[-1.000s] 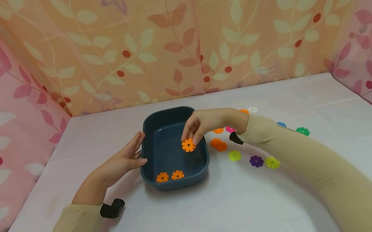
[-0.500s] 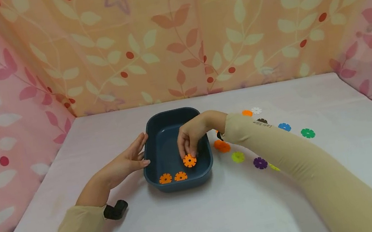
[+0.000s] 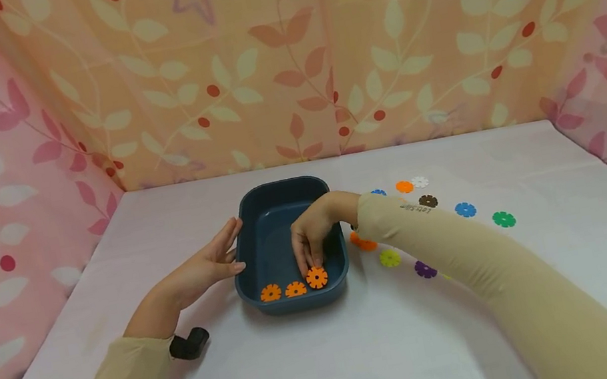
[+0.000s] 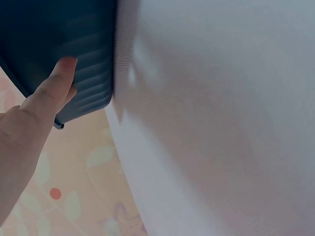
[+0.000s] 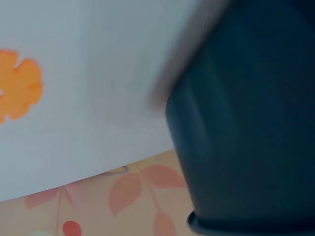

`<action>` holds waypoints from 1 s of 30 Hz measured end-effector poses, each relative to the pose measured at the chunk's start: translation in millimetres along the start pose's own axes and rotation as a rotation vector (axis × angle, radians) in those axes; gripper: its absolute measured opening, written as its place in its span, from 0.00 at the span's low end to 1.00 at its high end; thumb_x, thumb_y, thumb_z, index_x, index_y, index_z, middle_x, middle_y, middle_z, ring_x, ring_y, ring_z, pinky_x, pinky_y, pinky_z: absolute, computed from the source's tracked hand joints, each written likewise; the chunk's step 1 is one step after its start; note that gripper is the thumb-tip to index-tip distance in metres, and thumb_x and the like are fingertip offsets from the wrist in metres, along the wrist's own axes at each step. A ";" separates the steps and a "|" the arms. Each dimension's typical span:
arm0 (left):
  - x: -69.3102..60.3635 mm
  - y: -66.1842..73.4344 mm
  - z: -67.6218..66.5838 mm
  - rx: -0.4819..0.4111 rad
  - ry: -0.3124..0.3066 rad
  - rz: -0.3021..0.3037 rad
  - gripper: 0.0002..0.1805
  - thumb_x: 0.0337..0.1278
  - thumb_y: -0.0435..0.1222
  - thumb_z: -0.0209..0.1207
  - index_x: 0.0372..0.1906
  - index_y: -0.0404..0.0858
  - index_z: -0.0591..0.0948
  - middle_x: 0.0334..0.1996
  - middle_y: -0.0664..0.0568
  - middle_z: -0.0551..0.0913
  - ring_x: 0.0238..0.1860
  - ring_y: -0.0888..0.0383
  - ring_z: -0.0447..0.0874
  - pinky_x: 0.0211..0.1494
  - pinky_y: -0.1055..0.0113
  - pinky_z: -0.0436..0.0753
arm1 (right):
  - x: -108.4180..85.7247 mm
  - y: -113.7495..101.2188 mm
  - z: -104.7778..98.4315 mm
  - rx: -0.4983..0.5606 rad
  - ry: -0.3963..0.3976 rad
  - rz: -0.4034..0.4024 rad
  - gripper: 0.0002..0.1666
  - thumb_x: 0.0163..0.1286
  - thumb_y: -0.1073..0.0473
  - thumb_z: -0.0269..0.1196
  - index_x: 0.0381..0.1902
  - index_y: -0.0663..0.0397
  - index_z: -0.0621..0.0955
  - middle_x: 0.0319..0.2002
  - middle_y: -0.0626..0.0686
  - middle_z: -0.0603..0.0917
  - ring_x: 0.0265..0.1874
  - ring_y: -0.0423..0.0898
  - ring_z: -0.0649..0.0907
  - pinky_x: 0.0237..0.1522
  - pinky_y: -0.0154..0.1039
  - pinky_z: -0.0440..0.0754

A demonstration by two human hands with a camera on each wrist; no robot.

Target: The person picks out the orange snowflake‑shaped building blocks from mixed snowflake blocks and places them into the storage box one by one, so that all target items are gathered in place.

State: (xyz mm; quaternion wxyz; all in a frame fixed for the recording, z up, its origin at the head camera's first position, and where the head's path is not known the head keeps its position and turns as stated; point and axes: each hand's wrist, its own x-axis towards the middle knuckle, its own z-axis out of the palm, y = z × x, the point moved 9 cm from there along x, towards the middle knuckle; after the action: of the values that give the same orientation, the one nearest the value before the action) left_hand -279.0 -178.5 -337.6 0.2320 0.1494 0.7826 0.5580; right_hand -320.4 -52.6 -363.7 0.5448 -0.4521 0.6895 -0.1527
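Observation:
A dark blue plastic basin [image 3: 268, 229] stands on the white cloth. Inside it, along the near wall, two orange notched plastic discs [image 3: 271, 292] sit side by side. My right hand [image 3: 314, 232] reaches down into the basin and pinches a third orange notched disc [image 3: 317, 277] by its upper edge, just right of that pair. Against the basin's left side rests my left hand [image 3: 209, 260], fingers straight and thumb by the rim. In the left wrist view a finger [image 4: 61, 73] lies on the basin's ribbed outer wall [image 4: 93, 73]. The right wrist view hides the right hand behind the basin [image 5: 246, 123].
Right of the basin lie several loose discs: orange [image 3: 364, 242], yellow-green [image 3: 389, 258], purple [image 3: 425, 269], brown [image 3: 428, 201], blue [image 3: 465, 209], green [image 3: 504, 219] and white [image 3: 420, 182]. My right sleeve [image 3: 473, 254] covers part of them. Patterned curtains [image 3: 280, 58] enclose the table.
My right hand has lowered the orange disc toward the basin's near wall, beside the other two. The left hand has kept its place on the basin. The view has shifted slightly.

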 end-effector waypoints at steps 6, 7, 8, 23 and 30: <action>-0.8 -0.4 0.7 0.003 -0.003 0.003 0.50 0.69 0.29 0.52 0.76 0.45 0.27 0.77 0.51 0.27 0.74 0.36 0.28 0.71 0.40 0.46 | 4.4 1.0 4.5 -0.025 -0.014 0.034 0.13 0.64 0.74 0.62 0.46 0.69 0.85 0.35 0.50 0.88 0.32 0.38 0.81 0.45 0.35 0.81; -1.0 -0.5 0.6 0.003 -0.002 0.002 0.50 0.69 0.29 0.52 0.76 0.45 0.27 0.77 0.51 0.27 0.74 0.36 0.28 0.71 0.40 0.46 | 4.7 0.5 4.8 -0.030 -0.016 0.033 0.12 0.64 0.74 0.62 0.46 0.69 0.85 0.35 0.50 0.88 0.32 0.38 0.81 0.45 0.35 0.81; -1.2 -0.7 0.1 0.003 0.000 0.000 0.50 0.69 0.29 0.52 0.76 0.45 0.27 0.77 0.51 0.27 0.74 0.37 0.28 0.71 0.40 0.46 | 4.9 0.1 5.1 -0.033 -0.017 0.032 0.12 0.64 0.74 0.62 0.46 0.69 0.85 0.35 0.49 0.88 0.32 0.38 0.80 0.45 0.34 0.81; -1.1 -0.2 1.3 0.001 -0.001 -0.005 0.49 0.69 0.28 0.51 0.76 0.45 0.27 0.77 0.51 0.27 0.75 0.37 0.28 0.71 0.40 0.46 | 5.7 0.6 -2.6 0.050 0.061 -0.003 0.18 0.64 0.77 0.60 0.52 0.69 0.82 0.24 0.49 0.86 0.27 0.41 0.84 0.35 0.33 0.80; 0.3 0.2 0.1 0.006 0.004 -0.010 0.49 0.69 0.28 0.51 0.76 0.45 0.27 0.77 0.50 0.27 0.75 0.37 0.28 0.71 0.40 0.46 | 1.7 -3.6 -10.8 0.051 0.138 -0.053 0.19 0.66 0.76 0.58 0.55 0.67 0.80 0.25 0.50 0.86 0.28 0.42 0.83 0.34 0.34 0.79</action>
State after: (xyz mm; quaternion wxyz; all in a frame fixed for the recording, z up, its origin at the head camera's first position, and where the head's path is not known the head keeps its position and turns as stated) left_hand -279.1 -178.2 -337.5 0.2326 0.1451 0.7855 0.5548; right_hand -328.3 -59.0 -358.4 0.5029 -0.4446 0.7093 -0.2152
